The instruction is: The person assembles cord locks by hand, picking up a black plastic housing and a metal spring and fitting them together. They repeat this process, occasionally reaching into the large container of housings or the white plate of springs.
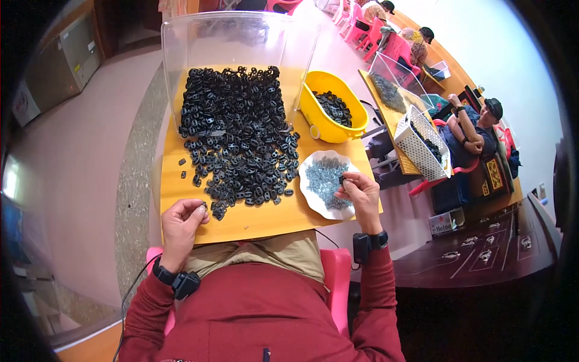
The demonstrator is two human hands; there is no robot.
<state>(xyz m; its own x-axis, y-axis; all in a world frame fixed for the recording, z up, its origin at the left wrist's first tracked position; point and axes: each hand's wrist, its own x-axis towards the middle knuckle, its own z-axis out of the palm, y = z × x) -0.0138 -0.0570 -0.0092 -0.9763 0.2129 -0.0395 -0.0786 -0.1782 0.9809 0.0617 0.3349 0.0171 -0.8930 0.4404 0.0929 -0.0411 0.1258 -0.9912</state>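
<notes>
Red sweater [241, 314] is seen nearest the camera, on the near side of the dish [308, 198]. Black pieces [241, 139] are heaped on the bench [172, 188], left of the dish. Pieces judged light, stiff, smooth, not fragile; best gripped by outer edges. Over the dish's right side, a dark piece [342, 179] is pinched by the right hand [363, 197], fingers together on it. Left hand [180, 222], well left of the dish: fingers together, small piece [205, 205] apparently clamped at the tips.
</notes>
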